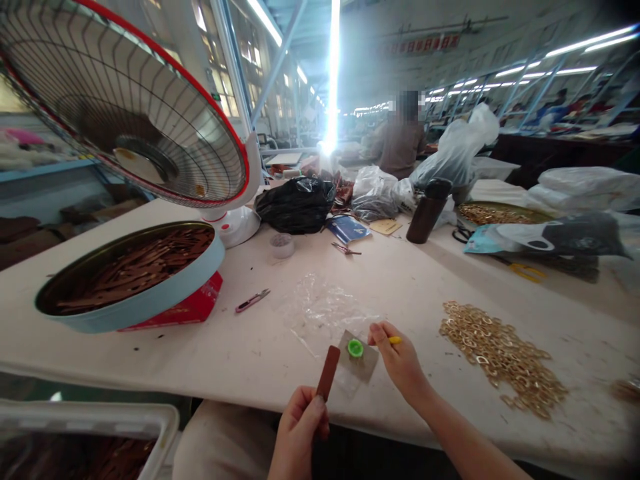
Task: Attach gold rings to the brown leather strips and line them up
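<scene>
Left hand (303, 419): closed, thumb and fingers pinching the lower end of a brown strip (329, 370).
Brown strip: raised at a tilt, its upper end beside a grey plate (369, 368).
Right hand (404, 365): fingers curled around a yellow tool (395, 340), near the green dish (355, 348).
Green dish: on the grey plate, on the worktop (225, 360).
Gold rings (500, 357): piled loosely to the right.

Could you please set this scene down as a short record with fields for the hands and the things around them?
Left hand: holds one brown strip, tilted
Right hand: holds a slim yellow tool
Between hands: green cup on a gray square sheet; contents unclear
Table, right: heap of gold-coloured rings
Table, left: round tray of brown pieces, beside a fan; pink-handled snips lie nearby
</scene>
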`<control>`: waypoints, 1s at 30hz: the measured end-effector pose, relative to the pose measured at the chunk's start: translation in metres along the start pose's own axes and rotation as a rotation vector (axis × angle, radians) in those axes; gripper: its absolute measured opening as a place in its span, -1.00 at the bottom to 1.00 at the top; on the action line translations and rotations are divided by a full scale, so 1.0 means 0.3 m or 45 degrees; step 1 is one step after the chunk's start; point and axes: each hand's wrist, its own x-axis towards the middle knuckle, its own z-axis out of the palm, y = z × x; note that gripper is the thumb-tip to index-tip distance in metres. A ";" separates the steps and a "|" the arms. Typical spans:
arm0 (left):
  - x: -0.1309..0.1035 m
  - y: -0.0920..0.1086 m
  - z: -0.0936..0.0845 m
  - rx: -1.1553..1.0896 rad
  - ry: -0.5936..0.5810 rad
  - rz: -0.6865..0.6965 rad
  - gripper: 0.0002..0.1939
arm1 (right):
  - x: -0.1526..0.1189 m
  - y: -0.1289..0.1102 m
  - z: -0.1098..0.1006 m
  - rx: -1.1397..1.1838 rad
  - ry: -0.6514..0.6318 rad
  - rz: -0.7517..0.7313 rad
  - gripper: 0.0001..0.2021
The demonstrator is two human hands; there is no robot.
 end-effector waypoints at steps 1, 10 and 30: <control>-0.002 0.001 0.003 0.001 0.003 -0.001 -0.61 | -0.002 -0.004 -0.005 0.015 0.012 0.003 -0.58; -0.074 0.048 0.079 0.128 -0.094 -0.026 -0.60 | -0.106 -0.224 -0.103 0.762 0.172 0.141 -0.62; -0.199 0.104 0.174 0.228 -0.200 0.061 -0.68 | -0.218 -0.280 -0.208 0.555 0.107 0.047 -0.68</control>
